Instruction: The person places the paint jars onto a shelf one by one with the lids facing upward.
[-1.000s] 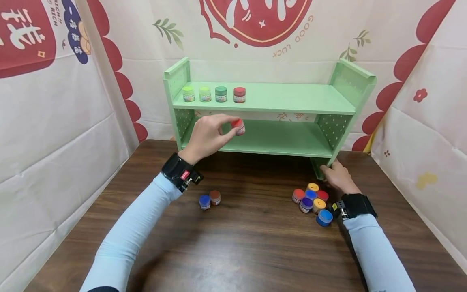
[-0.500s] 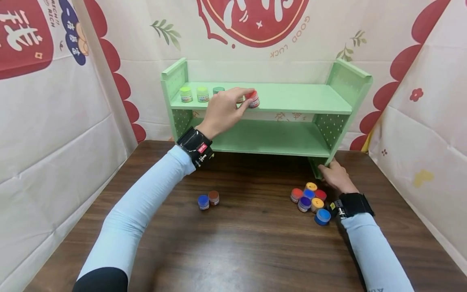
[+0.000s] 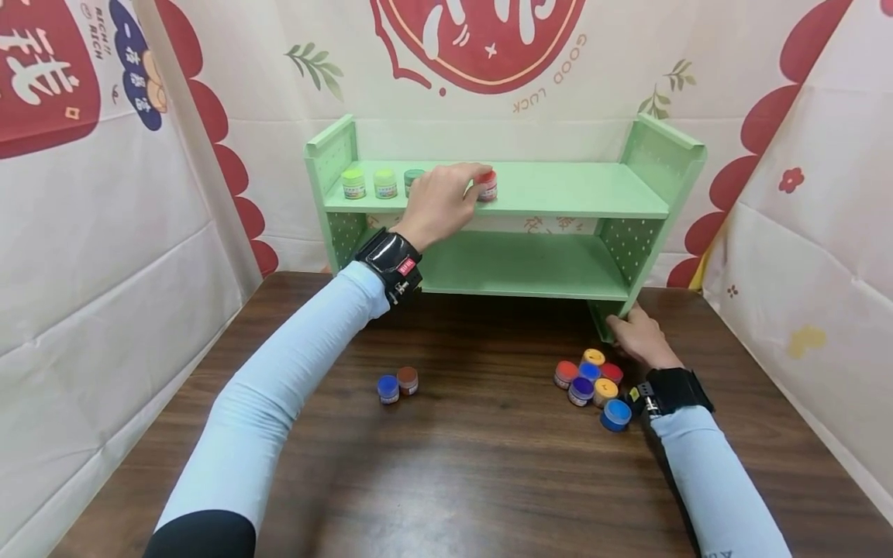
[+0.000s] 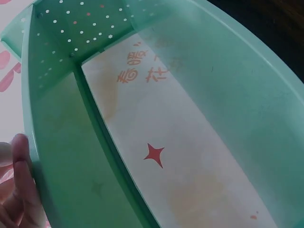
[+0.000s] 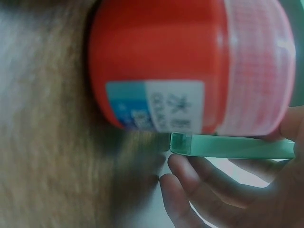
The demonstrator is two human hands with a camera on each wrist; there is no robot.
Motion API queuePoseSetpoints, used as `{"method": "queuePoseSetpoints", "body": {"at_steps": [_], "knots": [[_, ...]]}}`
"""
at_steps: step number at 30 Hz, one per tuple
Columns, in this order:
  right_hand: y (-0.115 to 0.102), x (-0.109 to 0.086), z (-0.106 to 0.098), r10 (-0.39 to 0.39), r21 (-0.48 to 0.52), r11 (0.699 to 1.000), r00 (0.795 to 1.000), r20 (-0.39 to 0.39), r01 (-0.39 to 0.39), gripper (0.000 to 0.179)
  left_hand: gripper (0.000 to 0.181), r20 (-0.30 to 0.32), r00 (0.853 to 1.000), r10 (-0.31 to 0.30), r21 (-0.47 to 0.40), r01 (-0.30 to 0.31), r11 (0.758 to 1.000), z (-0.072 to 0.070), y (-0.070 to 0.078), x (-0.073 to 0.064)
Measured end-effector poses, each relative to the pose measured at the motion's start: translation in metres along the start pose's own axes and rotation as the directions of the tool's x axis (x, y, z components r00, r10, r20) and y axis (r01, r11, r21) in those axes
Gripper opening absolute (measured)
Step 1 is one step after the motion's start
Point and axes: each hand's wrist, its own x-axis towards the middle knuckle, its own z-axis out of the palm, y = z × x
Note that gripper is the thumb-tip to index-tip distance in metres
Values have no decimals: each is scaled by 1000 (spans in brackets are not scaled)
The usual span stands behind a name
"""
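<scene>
In the head view, my left hand (image 3: 441, 203) pinches a small red paint jar (image 3: 490, 187) between thumb and fingers at the front of the top tier of a light green two-tier shelf (image 3: 558, 186). To its left stand two lime green paint jars (image 3: 353, 184) and a dark green jar (image 3: 412, 178), partly behind the hand. My right hand (image 3: 645, 339) grips the shelf's right leg low down, thumb and fingers on opposite sides of the panel (image 5: 237, 147) in the right wrist view. The left wrist view shows fingers (image 4: 23, 175) of my left hand along the tier's front edge.
By the right hand stands a cluster of several paint jars, with a blue jar (image 3: 616, 415) nearest me. A blue jar (image 3: 387, 389) and a brown jar (image 3: 408, 380) stand left of centre on the wooden table (image 3: 446, 465). Patterned cloth (image 3: 516, 132) hangs behind the shelf.
My left hand has carried the red jar up and right from before the lower tier to the top tier, covering the dark red jar there. The right hand has kept its hold.
</scene>
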Motion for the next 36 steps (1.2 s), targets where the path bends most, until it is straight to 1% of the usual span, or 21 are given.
{"method": "queuePoseSetpoints", "body": {"at_steps": [9, 13, 17, 20, 22, 24, 26, 28, 30, 33, 36], "knots": [[-2, 2, 1, -10, -6, 1000, 1000, -8, 10, 61, 29, 42, 999, 22, 20, -23, 1000, -3, -2, 6], [-3, 2, 1, -12, -13, 1000, 1000, -8, 12, 61, 29, 68, 998, 4, 14, -5, 1000, -3, -3, 7], [-4, 3, 2, -14, -11, 1000, 1000, -7, 14, 60, 28, 79, 997, -19, 2, 19, 1000, -5, -4, 6], [-3, 3, 2, -14, -7, 1000, 1000, -10, 14, 60, 33, 81, 996, -22, -20, 24, 1000, -6, -5, 5], [-3, 3, 2, -12, -5, 1000, 1000, -12, 12, 59, 39, 75, 997, -10, -30, 12, 999, -6, -5, 1], [-1, 3, 2, -13, -4, 1000, 1000, -13, 13, 59, 44, 42, 999, 22, -53, -20, 998, -5, -6, -7], [0, 3, 3, -16, -4, 1000, 1000, -13, 16, 59, 48, -9, 999, 53, -71, -54, 996, -1, -6, -21], [1, 2, 3, -18, -3, 1000, 1000, -12, 18, 58, 50, -76, 994, 79, -105, -87, 991, 6, -7, -39], [1, 1, 3, -15, -5, 1000, 1000, -12, 15, 58, 50, -134, 987, 85, -159, -107, 981, 14, -8, -60], [2, 0, 2, -8, -8, 1000, 1000, -9, 8, 59, 45, -217, 972, 87, -262, -144, 954, 25, -9, -91], [2, 1, 1, -9, -7, 1000, 1000, -12, 9, 60, 35, -270, 958, 92, -351, -187, 917, 35, -13, -118]]}}
